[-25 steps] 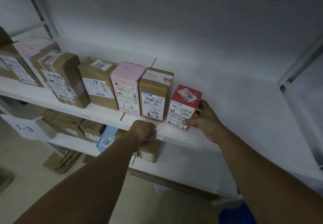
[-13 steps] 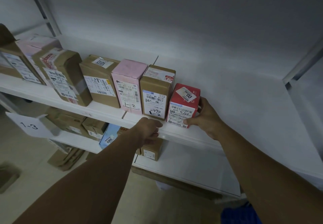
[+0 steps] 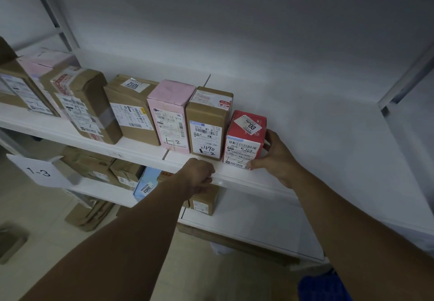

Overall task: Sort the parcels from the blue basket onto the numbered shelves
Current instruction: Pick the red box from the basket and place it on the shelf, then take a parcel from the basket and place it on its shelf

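A small red parcel (image 3: pixel 246 136) with a white label stands upright on the white upper shelf (image 3: pixel 258 178), at the right end of a row of parcels. My right hand (image 3: pixel 274 155) grips it, thumb at its front lower corner and fingers round its right side. It touches a brown box marked 2490 (image 3: pixel 207 124), and a pink box marked 1-2 (image 3: pixel 171 115) comes after that. My left hand (image 3: pixel 199 176) curls over the front edge of that shelf, just below the brown box. A corner of the blue basket (image 3: pixel 321 286) shows at the bottom right.
More brown and pink parcels (image 3: pixel 87 103) fill the shelf's left part. A paper tag reading 1-3 (image 3: pixel 38 171) hangs by the lower shelf (image 3: pixel 258 225), which holds several boxes at its left. The upper shelf right of the red parcel is bare. Flattened cardboard (image 3: pixel 89 213) lies on the floor.
The red parcel has been pushed a little left and back against the brown box. My left hand has slid slightly right along the shelf edge.
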